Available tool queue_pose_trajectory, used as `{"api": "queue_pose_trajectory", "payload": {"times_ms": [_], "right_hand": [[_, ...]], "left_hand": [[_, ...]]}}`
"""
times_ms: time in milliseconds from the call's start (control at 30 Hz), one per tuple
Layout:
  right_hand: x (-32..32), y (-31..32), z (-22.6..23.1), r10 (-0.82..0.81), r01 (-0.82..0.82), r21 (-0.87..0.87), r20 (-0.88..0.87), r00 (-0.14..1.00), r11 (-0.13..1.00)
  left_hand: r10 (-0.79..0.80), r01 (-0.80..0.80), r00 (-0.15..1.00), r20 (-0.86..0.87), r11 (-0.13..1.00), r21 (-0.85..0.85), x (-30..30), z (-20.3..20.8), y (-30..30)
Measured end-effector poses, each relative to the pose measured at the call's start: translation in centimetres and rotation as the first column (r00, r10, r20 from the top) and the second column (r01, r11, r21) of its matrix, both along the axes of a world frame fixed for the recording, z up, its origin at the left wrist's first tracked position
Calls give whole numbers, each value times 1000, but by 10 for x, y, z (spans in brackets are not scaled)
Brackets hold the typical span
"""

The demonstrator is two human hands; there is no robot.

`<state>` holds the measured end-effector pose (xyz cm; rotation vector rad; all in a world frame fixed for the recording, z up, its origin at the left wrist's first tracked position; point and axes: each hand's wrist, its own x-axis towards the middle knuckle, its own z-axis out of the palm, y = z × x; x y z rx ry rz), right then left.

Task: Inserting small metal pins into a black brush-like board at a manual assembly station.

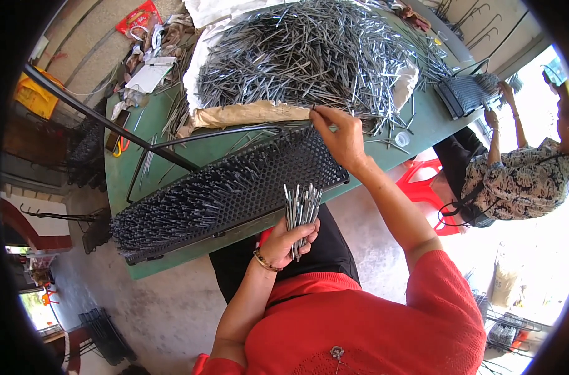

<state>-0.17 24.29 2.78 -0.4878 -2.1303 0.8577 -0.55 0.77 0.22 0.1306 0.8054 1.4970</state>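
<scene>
1. A seated person in a red shirt (pixel 359 325) works at a green table (pixel 431 131); the left hand (pixel 287 240) is clamped around a bundle of metal rods (pixel 302 209), held near-upright in front of the rack.
2. The right hand (pixel 341 131) reaches over the rack's right end, thumb and fingertips close together; whether they pinch a rod cannot be told.
3. The black rack (pixel 297 164) lies slantwise along the table's near edge; rods crowd its holes on the left, while holes toward the right stand bare.
4. Beyond it, a heap of loose rods (pixel 303 59) lies on brown-and-white paper (pixel 253 114); at right, a co-worker (pixel 515 184) handles another rack (pixel 462 95).
</scene>
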Motion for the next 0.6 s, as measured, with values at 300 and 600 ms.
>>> {"api": "queue_pose_trajectory", "payload": {"times_ms": [300,600], "right_hand": [[4,1,-6,200,-184,320,-16,980,929],[12,10,-3,273,-291,447,107,956,846]], "left_hand": [[-10,10,1000,-3,1000,1,-1,-3,-1],[-7,8,1000,-19,1000,7,0,-2,-3]]}}
